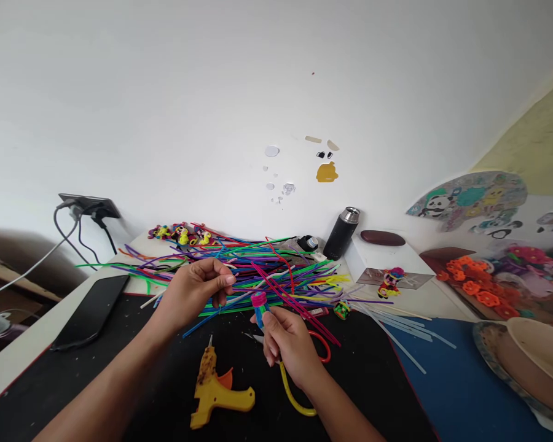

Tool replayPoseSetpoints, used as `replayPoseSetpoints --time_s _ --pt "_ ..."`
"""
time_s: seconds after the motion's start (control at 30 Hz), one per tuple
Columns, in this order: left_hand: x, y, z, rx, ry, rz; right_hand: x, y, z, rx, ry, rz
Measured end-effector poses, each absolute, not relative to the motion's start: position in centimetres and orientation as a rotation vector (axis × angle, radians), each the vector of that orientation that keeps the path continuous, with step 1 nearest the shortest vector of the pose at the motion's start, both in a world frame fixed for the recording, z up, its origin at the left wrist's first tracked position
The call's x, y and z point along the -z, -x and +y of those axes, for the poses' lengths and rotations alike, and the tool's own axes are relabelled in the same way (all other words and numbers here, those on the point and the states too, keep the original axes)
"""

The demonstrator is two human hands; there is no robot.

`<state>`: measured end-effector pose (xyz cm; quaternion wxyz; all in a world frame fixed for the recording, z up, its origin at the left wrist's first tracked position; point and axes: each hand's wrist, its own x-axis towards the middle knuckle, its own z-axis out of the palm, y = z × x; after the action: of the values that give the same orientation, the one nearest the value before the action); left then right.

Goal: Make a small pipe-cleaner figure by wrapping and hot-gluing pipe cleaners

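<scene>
My right hand [289, 344] pinches a small pink, blue and green pipe-cleaner piece [258, 299], its pink top upward. Left of it, my left hand [198, 288] has thumb and fingertips pressed together, apart from that piece. Whatever those fingertips hold, if anything, is too small to make out. Below my right hand lies a pair of scissors [295, 399] with red and yellow handles, partly hidden by the hand. A yellow glue gun [219, 393] with an orange trigger rests on the black mat [166, 387]. Behind both hands spreads a heap of coloured pipe cleaners [244, 264].
A black phone [92, 310] lies at left, near a plugged power socket [90, 205]. Toward the back stand a black flask [342, 233] and a white box [391, 261], with a small figure [390, 282] before it. A bowl [541, 356] sits at right.
</scene>
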<state>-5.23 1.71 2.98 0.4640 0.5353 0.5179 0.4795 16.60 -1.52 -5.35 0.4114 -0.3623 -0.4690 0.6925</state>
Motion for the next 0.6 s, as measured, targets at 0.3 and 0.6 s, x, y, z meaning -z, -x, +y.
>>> replayPoseSetpoints --time_s 0.3,0.6 --pt "-1.9 4.4 1.4 -1.243 -1.395 1.292 4.8 -17.1 -1.4 -1.721 0.852 -1.152" --pt "-2.1 2.6 0.7 -0.971 -1.567 1.109 4.8 -17.0 -1.5 -1.699 0.804 -1.213"
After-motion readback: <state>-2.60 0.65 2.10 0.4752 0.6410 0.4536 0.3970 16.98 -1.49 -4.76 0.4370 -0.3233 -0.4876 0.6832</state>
